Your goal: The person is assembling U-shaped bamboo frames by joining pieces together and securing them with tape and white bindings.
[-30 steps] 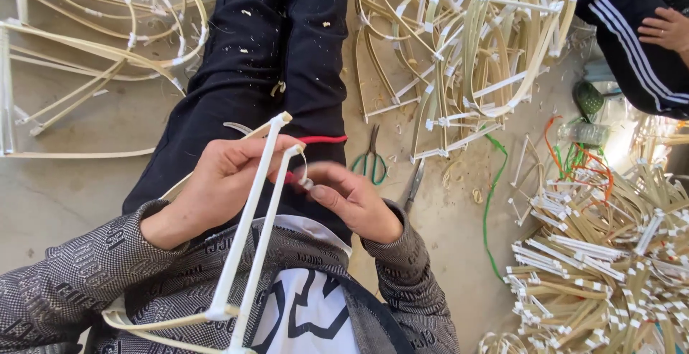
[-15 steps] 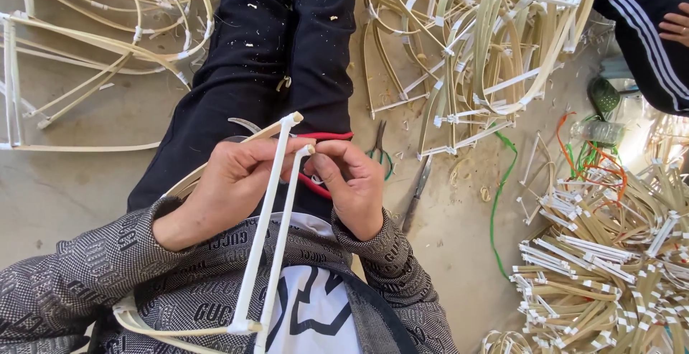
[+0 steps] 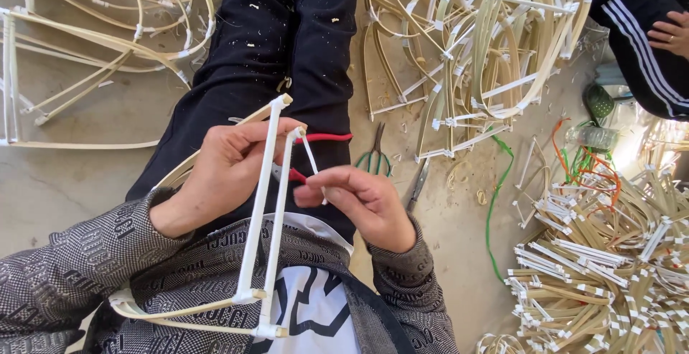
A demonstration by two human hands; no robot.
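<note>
Left hand (image 3: 222, 174) clamps the light, springy bamboo frame (image 3: 258, 253) near its top joint, at twelve o'clock over the lap. Right hand (image 3: 359, 199) pinches a thin white strip (image 3: 310, 154), probably tape, with red-handled pliers (image 3: 323, 138) tucked behind.

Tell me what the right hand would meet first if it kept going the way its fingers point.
The right hand points left toward the white-wrapped frame. Going straight on, its fingertips would likely meet the nearer white bar first, then the left hand gripping the frame behind it. Depth between them is hard to judge.
</note>
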